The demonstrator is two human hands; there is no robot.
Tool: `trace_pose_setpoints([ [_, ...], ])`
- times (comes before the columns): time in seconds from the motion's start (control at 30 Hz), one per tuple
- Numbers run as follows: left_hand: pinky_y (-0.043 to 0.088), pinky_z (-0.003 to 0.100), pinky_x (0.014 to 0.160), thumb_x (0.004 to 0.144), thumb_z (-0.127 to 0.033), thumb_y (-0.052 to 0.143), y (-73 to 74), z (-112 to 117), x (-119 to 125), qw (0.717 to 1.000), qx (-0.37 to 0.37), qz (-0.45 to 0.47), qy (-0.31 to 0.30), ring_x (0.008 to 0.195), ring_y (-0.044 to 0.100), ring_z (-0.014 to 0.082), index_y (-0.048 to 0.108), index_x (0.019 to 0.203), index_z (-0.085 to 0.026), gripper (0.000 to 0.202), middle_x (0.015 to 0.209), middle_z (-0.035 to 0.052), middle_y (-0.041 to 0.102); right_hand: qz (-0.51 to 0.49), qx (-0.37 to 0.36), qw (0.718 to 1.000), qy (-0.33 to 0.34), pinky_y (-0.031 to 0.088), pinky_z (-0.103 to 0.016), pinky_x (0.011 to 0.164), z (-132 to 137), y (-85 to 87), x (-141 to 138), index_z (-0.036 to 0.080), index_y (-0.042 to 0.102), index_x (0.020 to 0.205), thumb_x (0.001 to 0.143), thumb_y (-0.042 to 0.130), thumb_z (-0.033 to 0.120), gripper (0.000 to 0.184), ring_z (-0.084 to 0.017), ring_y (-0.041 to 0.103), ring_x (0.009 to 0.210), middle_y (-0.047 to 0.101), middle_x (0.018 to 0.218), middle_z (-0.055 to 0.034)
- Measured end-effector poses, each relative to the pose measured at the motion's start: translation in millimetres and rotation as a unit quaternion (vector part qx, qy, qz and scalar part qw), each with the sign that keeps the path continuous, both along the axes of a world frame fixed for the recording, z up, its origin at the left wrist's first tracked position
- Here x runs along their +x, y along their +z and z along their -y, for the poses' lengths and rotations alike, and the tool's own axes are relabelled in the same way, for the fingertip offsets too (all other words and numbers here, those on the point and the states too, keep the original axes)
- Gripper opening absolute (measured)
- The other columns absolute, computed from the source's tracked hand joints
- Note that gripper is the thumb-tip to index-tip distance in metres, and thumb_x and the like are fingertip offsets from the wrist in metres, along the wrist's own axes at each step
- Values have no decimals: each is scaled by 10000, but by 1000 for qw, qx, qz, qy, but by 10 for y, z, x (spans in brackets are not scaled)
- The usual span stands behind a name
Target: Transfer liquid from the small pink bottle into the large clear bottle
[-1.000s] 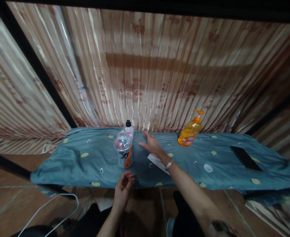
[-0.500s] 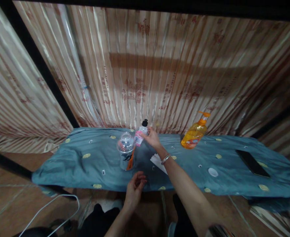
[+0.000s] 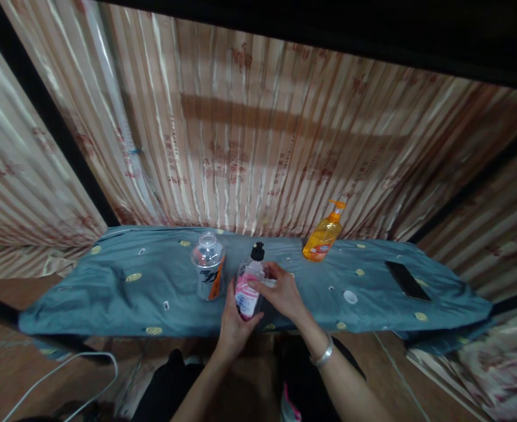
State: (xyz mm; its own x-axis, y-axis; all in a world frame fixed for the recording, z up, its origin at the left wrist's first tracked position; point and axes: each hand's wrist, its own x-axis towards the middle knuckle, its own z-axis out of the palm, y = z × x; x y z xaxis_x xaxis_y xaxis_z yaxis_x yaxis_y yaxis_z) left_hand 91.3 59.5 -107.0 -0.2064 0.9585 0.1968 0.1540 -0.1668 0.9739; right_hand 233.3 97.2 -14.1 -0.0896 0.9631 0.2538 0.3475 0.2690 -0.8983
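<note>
A small clear bottle (image 3: 250, 287) with a pink label and a black cap sits in both my hands above the near edge of the table. My left hand (image 3: 234, 322) wraps round its lower part from the left. My right hand (image 3: 280, 293), with a silver bracelet at the wrist, grips its right side. Just to the left, an open clear plastic bottle (image 3: 208, 271) with an orange and black label stands upright on the blue-green cloth (image 3: 109, 287).
An orange pump bottle (image 3: 322, 240) stands at the back of the table. A white cap (image 3: 350, 297) and a black phone (image 3: 407, 280) lie to the right. Striped curtains hang behind. A white cable (image 3: 60, 372) runs across the floor at the lower left.
My right hand took the pink-labelled bottle from behind the clear bottle and brought it toward me. My left hand rose and closed on it.
</note>
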Motion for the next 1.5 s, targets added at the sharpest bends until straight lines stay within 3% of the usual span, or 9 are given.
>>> trace_pose_setpoints([
  [0.1, 352, 525, 1183, 594, -318, 846, -9, -56, 24, 1000, -14, -4, 0, 1406, 498, 376, 443, 1440, -196, 945, 1438, 167, 573, -104, 16, 994, -13, 522, -402, 897, -186, 7, 21, 272, 661, 1118, 651, 868, 526, 570, -248, 693, 953, 757, 1027, -38],
  [0.33, 491, 466, 1041, 573, -279, 824, 20, -93, 134, 998, -56, -6, -30, 1170, 662, 325, 467, 1405, -173, 912, 1293, 147, 674, -244, -31, 968, 45, 530, -336, 736, -549, 3, 118, 228, 732, 787, 663, 860, 526, 348, -190, 647, 720, 727, 762, -4],
  [0.6, 488, 461, 1041, 535, -259, 822, 75, -161, 203, 995, -84, 12, -54, 1162, 664, 320, 527, 1350, -200, 870, 1252, 108, 703, -257, -82, 951, 153, 546, -378, 927, -654, 55, 282, 249, 758, 933, 661, 841, 640, 483, -232, 713, 958, 779, 936, -21],
  [0.73, 472, 456, 1061, 538, -282, 826, 63, -208, 223, 995, -87, 4, -45, 1195, 649, 323, 498, 1370, -190, 899, 1289, 123, 684, -278, -71, 953, 96, 569, -365, 865, -762, 3, 313, 257, 680, 854, 524, 944, 546, 512, -222, 712, 913, 767, 912, 0],
  [0.83, 475, 461, 1062, 538, -266, 815, 42, -225, 222, 995, -85, -4, -44, 1184, 657, 328, 511, 1353, -183, 874, 1269, 126, 692, -271, -83, 954, 100, 559, -374, 893, -759, 5, 351, 250, 668, 807, 586, 920, 531, 437, -226, 707, 937, 766, 919, -9],
  [1.03, 437, 495, 1111, 546, -260, 799, 6, -235, 186, 995, -82, -19, -44, 1265, 618, 351, 542, 1306, -188, 805, 1341, 153, 661, -281, -87, 947, 131, 509, -409, 1023, -684, 9, 400, 275, 728, 1057, 665, 867, 561, 505, -248, 683, 1106, 757, 1134, -50],
  [1.17, 431, 491, 1119, 559, -278, 787, -8, -231, 208, 995, -82, -27, -46, 1272, 615, 348, 530, 1321, -184, 810, 1350, 158, 655, -261, -73, 960, 76, 520, -412, 1006, -713, -24, 378, 249, 701, 868, 567, 936, 501, 458, -239, 684, 1039, 754, 1120, -43],
  [1.33, 447, 462, 1108, 573, -302, 781, 3, -216, 249, 994, -83, -35, -56, 1267, 620, 332, 485, 1370, -164, 862, 1359, 163, 650, -261, -95, 949, 149, 477, -419, 1065, -667, 27, 450, 268, 752, 1062, 717, 838, 550, 454, -251, 657, 1163, 749, 1190, -51],
  [1.5, 463, 467, 1084, 611, -317, 745, 24, -169, 256, 994, -78, -47, -60, 1234, 635, 306, 438, 1407, -158, 868, 1336, 144, 655, -247, -67, 961, 103, 454, -442, 1095, -659, 29, 457, 269, 742, 1052, 568, 940, 502, 573, -260, 647, 1182, 739, 1205, -48],
])
